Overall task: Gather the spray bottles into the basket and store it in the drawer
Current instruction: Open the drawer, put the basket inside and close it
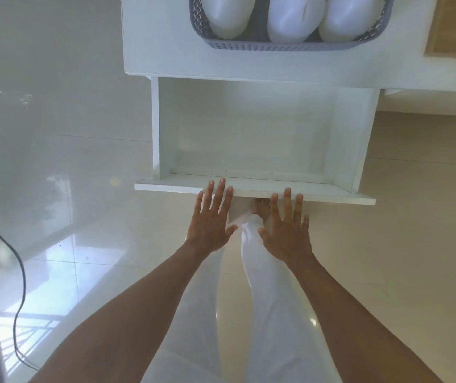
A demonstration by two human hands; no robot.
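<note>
A grey perforated basket [285, 47] stands on the white cabinet top at the upper edge of the view. Three white spray bottles [294, 20] lie side by side in it; their heads are cut off by the frame. Below it the white drawer [251, 186] is pulled out, with nothing inside. My left hand [211, 217] and my right hand [287, 228] hover flat with fingers spread, just in front of the drawer's front panel, fingertips over its edge. Neither hand holds anything.
The white cabinet top [166, 51] reaches to the right, with a wooden surface [453, 26] behind it. Glossy floor tiles lie all around. A black cable [5, 244] snakes down the left side. My white-trousered legs and a bare foot [261, 207] are under the drawer front.
</note>
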